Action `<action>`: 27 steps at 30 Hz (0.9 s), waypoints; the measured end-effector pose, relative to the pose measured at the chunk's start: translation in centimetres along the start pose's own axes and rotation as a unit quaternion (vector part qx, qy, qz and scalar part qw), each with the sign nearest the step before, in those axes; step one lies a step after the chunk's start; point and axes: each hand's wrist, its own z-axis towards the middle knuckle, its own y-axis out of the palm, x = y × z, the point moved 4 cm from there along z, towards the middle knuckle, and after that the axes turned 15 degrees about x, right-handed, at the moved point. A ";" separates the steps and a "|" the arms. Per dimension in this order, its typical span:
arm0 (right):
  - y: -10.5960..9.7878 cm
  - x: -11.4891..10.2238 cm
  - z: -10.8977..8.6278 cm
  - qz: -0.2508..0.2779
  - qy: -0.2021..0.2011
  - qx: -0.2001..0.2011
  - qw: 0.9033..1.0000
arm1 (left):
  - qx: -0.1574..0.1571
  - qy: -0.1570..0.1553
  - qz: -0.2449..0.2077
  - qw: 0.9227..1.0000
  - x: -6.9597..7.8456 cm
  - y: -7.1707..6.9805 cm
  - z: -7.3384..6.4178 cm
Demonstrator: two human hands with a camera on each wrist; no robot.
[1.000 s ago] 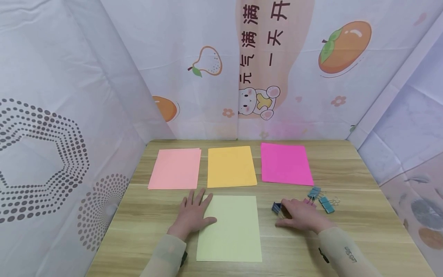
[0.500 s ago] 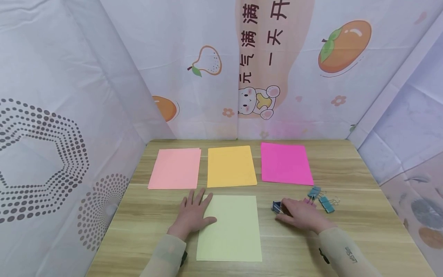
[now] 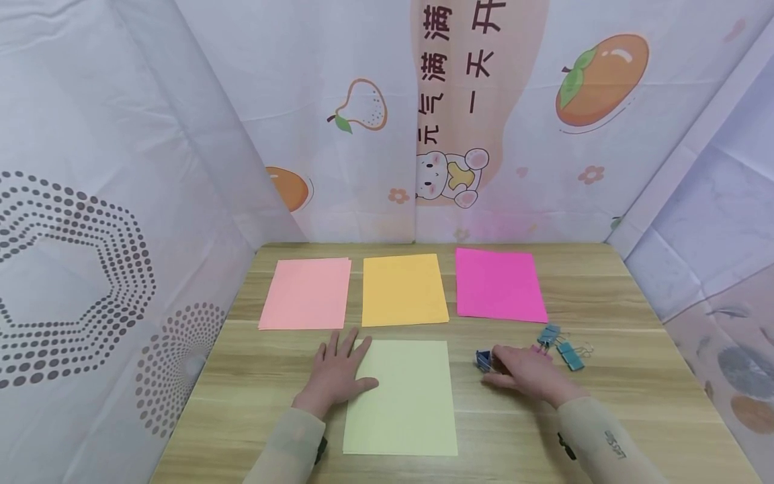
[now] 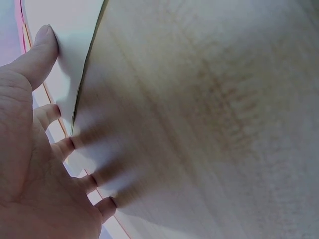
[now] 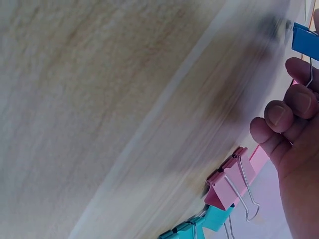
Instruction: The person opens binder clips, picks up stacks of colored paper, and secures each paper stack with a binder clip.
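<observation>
My left hand (image 3: 334, 376) lies with fingers spread at the left edge of a pale yellow-green sheet of paper (image 3: 408, 403). Its thumb is over the sheet, and the other fingertips reach around the upper left corner. Right of the paper, my right hand (image 3: 532, 374) pinches a dark blue binder clip (image 3: 483, 361) by its wire handles. In the right wrist view that blue binder clip (image 5: 305, 42) juts out beyond the fingertips, partly cut off by the frame. A pink binder clip (image 5: 227, 186) stands close to this hand's little finger.
Two teal binder clips, one nearer (image 3: 571, 356) and one farther (image 3: 549, 335), lie right of the right hand. Along the back of the wooden table (image 3: 611, 289) are light pink (image 3: 307, 294), orange-yellow (image 3: 404, 290) and magenta (image 3: 500, 286) paper sheets. Printed curtains (image 3: 338, 202) enclose the table.
The blue binder clip has turned slightly in my right hand, and the thumb has drawn up closer to the fingers. The left hand and the paper have stayed put.
</observation>
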 end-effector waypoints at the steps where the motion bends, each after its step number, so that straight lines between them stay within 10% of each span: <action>1: 0.0 0.0 0.0 0.000 -0.002 0.002 1.000 | 0.000 0.000 0.000 1.000 0.0 0.0 0.0; 27: -0.6 -0.1 0.3 -0.051 -0.033 0.038 0.997 | 0.049 0.001 -0.017 0.999 0.5 -0.5 0.2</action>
